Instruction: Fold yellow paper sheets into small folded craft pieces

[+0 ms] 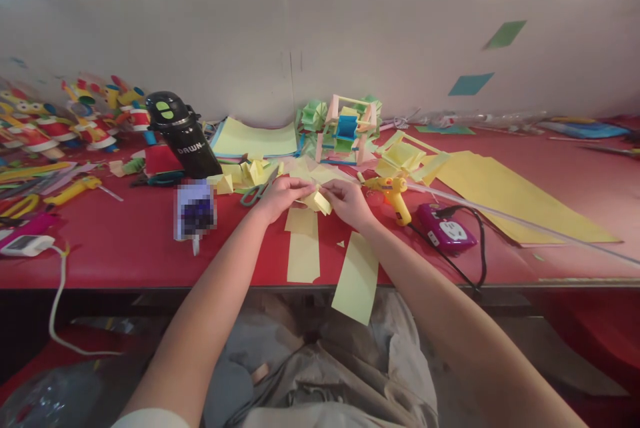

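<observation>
left hand point(284, 199) and right hand point(349, 202) both pinch a small folded yellow paper piece point(319, 203), fingertips close together, above red table point(270, 261). yellow paper strip point(304, 255) lies below. black "dawn" bottle point(184, 138) stands left, lid on, contents hidden. yellow glue gun point(395, 196) sits near right hand, beside purple power socket point(447, 228).

A small piece of folded paper point(319, 202), pale yellow and sharply creased, is held at a tilt between the left hand point(286, 197) and the right hand point(349, 202). Fingertips pinch its far edge from both sides, while its flat, angled faces show below them; the finer folds are too small to make out.
</observation>
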`<state>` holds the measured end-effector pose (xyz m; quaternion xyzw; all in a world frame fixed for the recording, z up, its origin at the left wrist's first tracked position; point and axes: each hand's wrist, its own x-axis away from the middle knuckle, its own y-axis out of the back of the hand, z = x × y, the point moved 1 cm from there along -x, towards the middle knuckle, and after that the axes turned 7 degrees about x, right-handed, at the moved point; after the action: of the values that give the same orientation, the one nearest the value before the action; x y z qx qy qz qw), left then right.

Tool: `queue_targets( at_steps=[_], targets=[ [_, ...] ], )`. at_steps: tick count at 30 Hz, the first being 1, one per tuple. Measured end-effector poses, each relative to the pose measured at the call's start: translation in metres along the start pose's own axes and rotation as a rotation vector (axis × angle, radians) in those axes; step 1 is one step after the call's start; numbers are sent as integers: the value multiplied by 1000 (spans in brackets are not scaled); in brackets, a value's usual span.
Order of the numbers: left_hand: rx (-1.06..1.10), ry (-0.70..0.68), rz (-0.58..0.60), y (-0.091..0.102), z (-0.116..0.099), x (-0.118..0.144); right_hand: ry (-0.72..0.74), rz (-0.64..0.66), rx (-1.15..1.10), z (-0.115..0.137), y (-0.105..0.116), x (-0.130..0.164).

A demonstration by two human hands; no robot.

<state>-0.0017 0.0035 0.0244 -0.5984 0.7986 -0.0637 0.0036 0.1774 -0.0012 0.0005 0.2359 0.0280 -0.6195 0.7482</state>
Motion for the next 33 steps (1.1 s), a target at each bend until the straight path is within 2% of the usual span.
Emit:
queue_targets(
  at_steps=[6, 9, 12, 18, 22, 28, 33],
  targets=[
    [-72, -45, -42, 2, 2, -3, -3, 8, 22, 7, 0, 2],
    [-120, -83, -58, 3, 6, -5, 12, -34, 96, 11, 2, 2],
    [-144, -97, -40, 4, 10, -7, 23, -61, 150, 15, 4, 2],
    [-151, -84, -27, 2, 11, -5, 9, -48, 115, 13, 5, 1],
    [-104, -90, -36, 0, 5, -2, -17, -86, 94, 7, 5, -1],
    [8, -186, -12, -1, 2, -2, -30, -223, 25, 4, 8, -3],
    [26, -229, -23, -3, 3, -3, -25, -241, 18, 4, 8, -2]
  ],
)
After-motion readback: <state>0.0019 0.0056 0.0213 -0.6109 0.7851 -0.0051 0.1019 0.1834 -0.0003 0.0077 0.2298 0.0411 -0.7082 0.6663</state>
